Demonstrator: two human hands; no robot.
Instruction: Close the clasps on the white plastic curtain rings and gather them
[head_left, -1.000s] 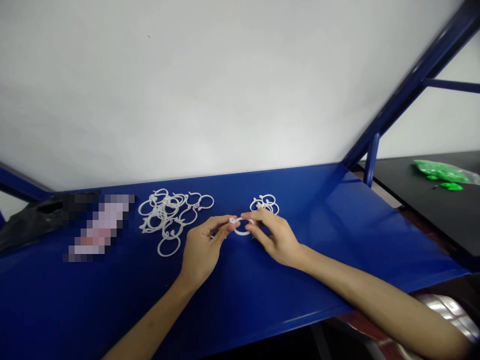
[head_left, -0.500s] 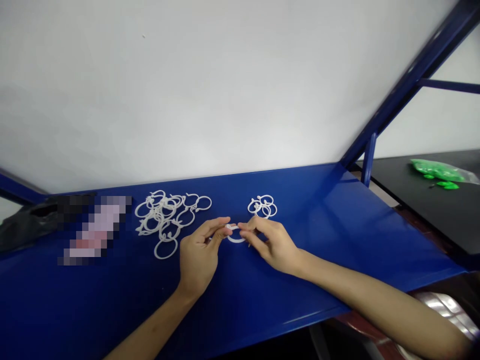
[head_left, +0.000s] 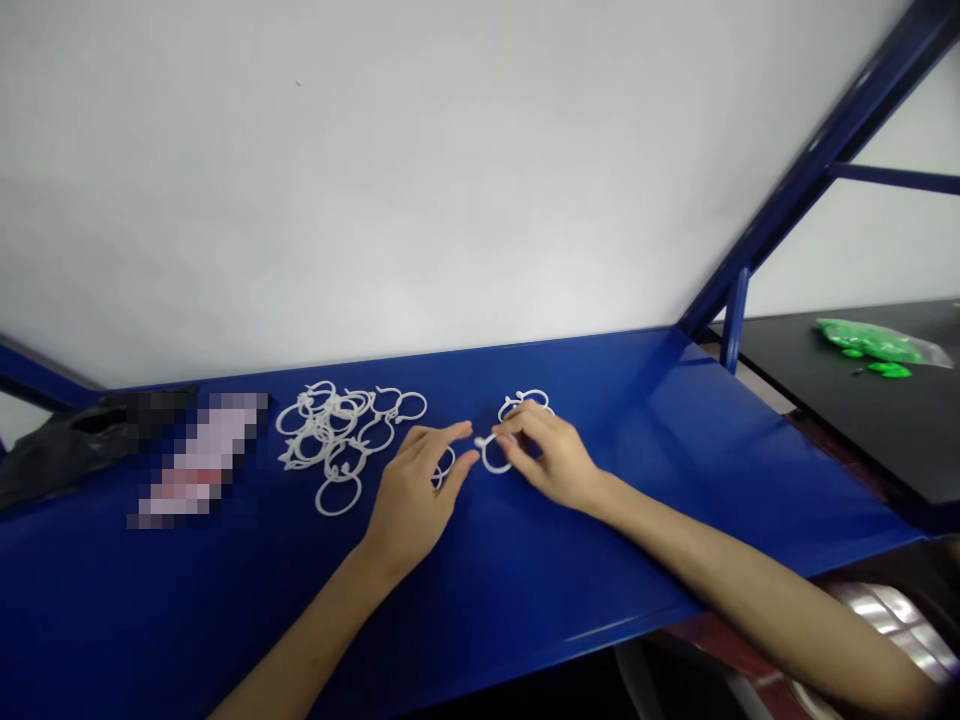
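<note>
across the blue table [head_left: 540, 580], a heap of white rings [head_left: 330, 425] lies left of both hands; the left hand [head_left: 412, 490], thumb and fingers parted, grips nothing, while the right hand [head_left: 551, 455] pinches one white ring [head_left: 496, 458] between them.

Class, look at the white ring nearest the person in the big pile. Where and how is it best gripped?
Probably by pinching the near edge of that white ring, coming from the person's side. It looks thin and nearly flat; that edge lies free, while its far side crowds the pile.
</note>
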